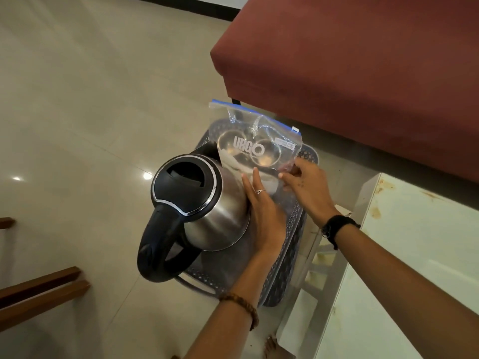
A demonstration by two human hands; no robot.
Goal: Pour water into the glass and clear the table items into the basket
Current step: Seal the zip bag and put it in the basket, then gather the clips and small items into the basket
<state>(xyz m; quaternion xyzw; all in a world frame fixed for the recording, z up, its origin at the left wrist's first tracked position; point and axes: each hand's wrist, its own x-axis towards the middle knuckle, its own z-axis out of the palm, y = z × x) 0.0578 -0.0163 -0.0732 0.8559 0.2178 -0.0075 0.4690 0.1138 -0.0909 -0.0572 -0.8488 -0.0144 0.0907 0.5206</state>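
Note:
A dark perforated basket (290,260) stands on the floor beside the white table (414,242). A steel kettle (207,203) with a black lid and handle stands in it, tilted toward the left. My left hand (261,213) lies flat against the kettle's right side, fingers straight. A clear zip bag (256,141) printed "URGO", with a blue seal strip, stands upright at the basket's far end. My right hand (308,187) pinches the bag's lower right corner. Round shapes show through the bag; I cannot tell what they are. No glass is clearly visible.
A dark red upholstered bench (363,73) stands just behind the basket. Pale glossy floor tiles (90,112) spread to the left. Brown wooden bars (39,294) cross the lower left corner. My bare toes (270,345) show at the bottom edge.

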